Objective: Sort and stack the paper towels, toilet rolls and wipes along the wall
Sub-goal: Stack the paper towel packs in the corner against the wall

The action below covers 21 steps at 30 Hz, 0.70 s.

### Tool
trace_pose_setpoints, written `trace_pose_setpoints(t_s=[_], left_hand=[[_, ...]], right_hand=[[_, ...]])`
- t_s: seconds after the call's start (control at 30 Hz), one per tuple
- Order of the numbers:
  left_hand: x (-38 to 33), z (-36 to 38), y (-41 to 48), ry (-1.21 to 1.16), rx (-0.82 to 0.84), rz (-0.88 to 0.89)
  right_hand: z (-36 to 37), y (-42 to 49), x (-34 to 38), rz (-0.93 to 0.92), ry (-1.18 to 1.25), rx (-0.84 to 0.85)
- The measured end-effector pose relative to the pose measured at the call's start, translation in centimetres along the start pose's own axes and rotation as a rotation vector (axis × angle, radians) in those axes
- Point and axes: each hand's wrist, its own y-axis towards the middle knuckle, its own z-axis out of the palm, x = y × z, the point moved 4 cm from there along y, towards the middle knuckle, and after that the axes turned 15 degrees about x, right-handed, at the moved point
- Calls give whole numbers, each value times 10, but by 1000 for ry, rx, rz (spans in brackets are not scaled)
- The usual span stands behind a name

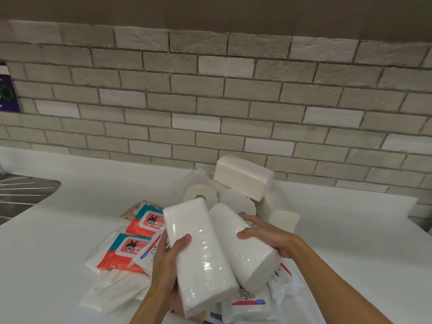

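Note:
My left hand [167, 265] grips a long plastic-wrapped pack of white paper towels [198, 253], lifted above the pile. My right hand [266, 235] grips a second wrapped paper towel pack [243, 251] right beside it. Below lie orange wipes packs [147, 219] [124, 253] and white Dove wipes packs [247, 305] [149, 252]. Behind the hands, toilet rolls [201, 195] [236, 201] stand on the counter. A third paper towel pack [243, 176] rests on them near the brick wall [210, 101].
The white counter [70, 218] stretches left to a steel sink drainer [23, 195]. Flat clear-wrapped white packs [109, 291] lie at the pile's left. The counter's right end [397, 206] steps down at a ledge. A purple sign [8, 93] hangs on the wall, far left.

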Motion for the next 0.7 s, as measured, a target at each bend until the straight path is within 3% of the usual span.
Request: trace_pose_setpoints(t_s=[0.33, 0.7], left_hand=[[-37, 26, 34, 86, 230, -4], [-37, 122, 71, 128, 517, -83]], right_hand=[[-14, -48, -12, -258, 235, -248], [-61, -129, -45, -415, 403, -575]])
